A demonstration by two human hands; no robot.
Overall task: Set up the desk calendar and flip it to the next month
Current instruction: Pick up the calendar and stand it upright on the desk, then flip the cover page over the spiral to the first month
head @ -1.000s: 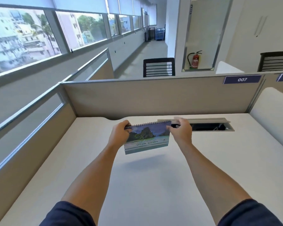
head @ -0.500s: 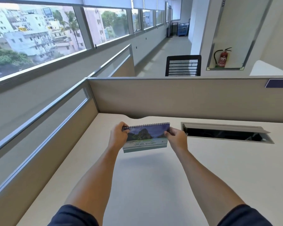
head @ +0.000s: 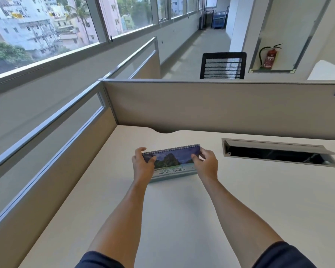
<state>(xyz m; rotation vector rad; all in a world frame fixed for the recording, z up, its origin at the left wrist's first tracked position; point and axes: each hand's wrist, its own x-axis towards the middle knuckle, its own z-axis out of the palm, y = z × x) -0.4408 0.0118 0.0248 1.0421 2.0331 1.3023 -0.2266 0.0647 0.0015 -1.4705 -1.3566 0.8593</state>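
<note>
Left hand (head: 143,164) and right hand (head: 206,163) both pinching the spiral-bound desk calendar (head: 174,163) at its top corners, setting its base onto the white desk (head: 182,219), cover photo facing. Risking collapse flat if released before the stand is spreading open.

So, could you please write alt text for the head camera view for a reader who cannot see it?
Two bare hands, left hand and right hand, hold a spiral-bound desk calendar by its ends on a pale desk, its scenery cover facing the camera. An open cable slot lies to the right, a beige partition behind.
</note>
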